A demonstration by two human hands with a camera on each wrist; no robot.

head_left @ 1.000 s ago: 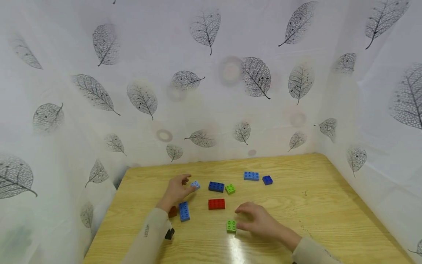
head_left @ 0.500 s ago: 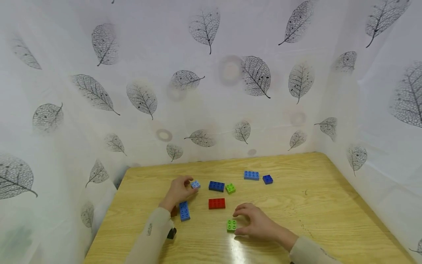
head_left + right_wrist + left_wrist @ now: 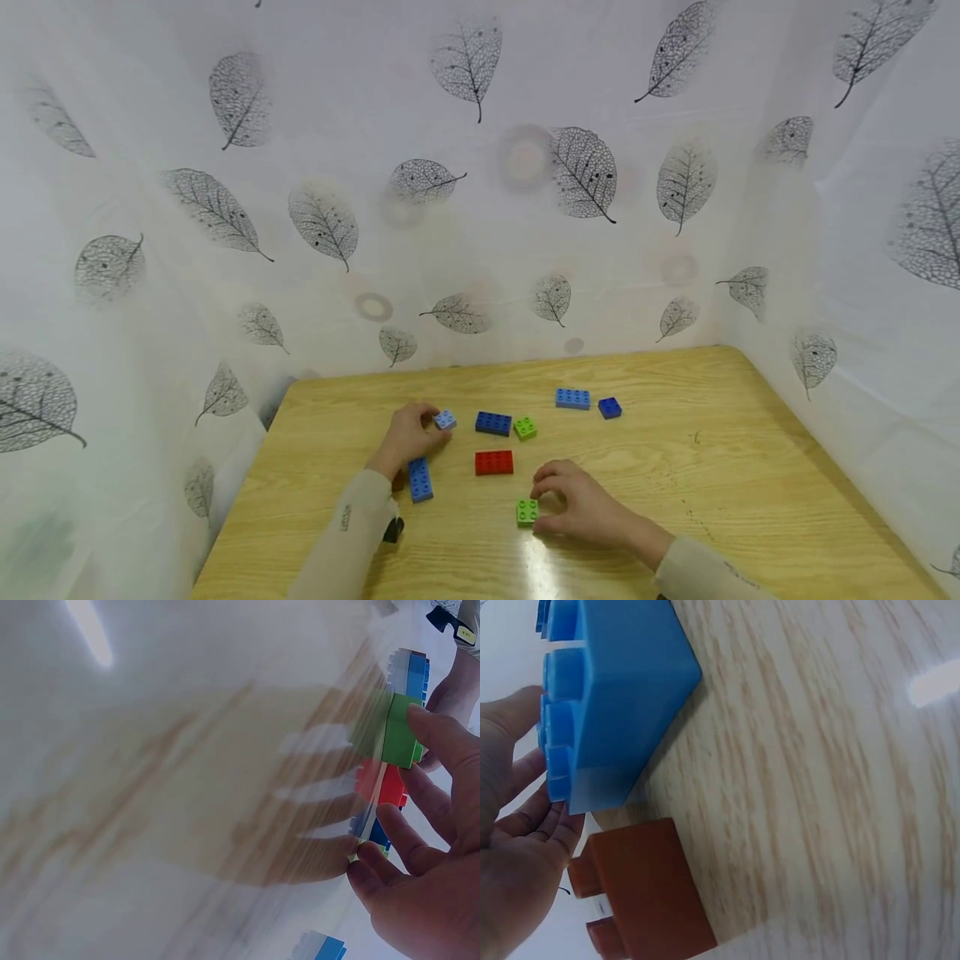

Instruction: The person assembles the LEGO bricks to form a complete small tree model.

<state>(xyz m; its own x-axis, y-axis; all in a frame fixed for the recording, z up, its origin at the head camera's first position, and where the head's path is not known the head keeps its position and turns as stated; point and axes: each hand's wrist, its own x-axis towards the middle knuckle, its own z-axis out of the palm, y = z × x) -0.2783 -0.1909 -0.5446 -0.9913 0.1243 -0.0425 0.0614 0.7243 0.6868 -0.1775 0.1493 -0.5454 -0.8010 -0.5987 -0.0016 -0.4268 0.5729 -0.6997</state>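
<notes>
My left hand (image 3: 408,433) is at a small light blue brick (image 3: 445,419) at the left of the table, thumb at its near side and a finger at its far left side. Whether both press it is hard to see. My right hand (image 3: 581,508) holds a small green brick (image 3: 527,512) at its right side, between thumb and forefinger; in the right wrist view the thumb lies on the green brick (image 3: 403,731). Both bricks rest on the table. A long blue brick (image 3: 622,697) and a brown-red brick (image 3: 649,889) stand near the left wrist.
On the table (image 3: 750,467) lie a red brick (image 3: 494,462), a dark blue brick (image 3: 493,423) and another green brick (image 3: 525,428). Farther back are a lighter blue brick (image 3: 572,398) and a small blue one (image 3: 610,407). A leaf-patterned curtain (image 3: 510,250) surrounds the back and sides.
My left hand has come down and slightly right, its thumb moving off the top of the light blue brick to its near side. My right hand has shifted slightly left around the green brick.
</notes>
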